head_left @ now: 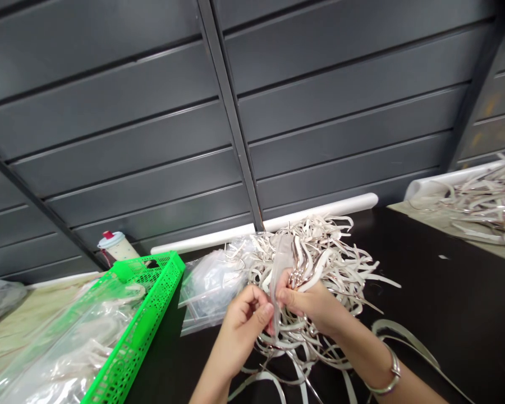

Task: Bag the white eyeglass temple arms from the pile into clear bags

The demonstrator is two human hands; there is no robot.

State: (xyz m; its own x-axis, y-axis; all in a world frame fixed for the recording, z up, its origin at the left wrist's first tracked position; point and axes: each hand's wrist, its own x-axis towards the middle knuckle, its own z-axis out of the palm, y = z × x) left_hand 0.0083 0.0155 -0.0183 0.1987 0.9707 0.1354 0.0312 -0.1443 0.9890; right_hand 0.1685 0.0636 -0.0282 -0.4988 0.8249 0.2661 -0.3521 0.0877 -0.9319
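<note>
My left hand [246, 322] pinches the edge of a clear plastic bag [280, 264], held upright in front of me. Just to its right, my right hand [309, 303] is closed around a small bundle of curved white and shiny metallic strips [305, 264]. The bundle is right beside the bag; whether its ends are inside the bag I cannot tell. Behind and below both hands spreads a tangled pile of similar strips [340, 258]. A stack of clear plastic bags [212, 286] lies on the table to the left of the pile.
A green perforated basket [162, 297] at the left holds filled clear bags [88, 342]. Behind it leans a cup with a red cap [118, 245]. A white roll [320, 207] runs along the grey slatted wall [345, 73]. More strips [488, 202] lie at the far right on the black table [421, 292].
</note>
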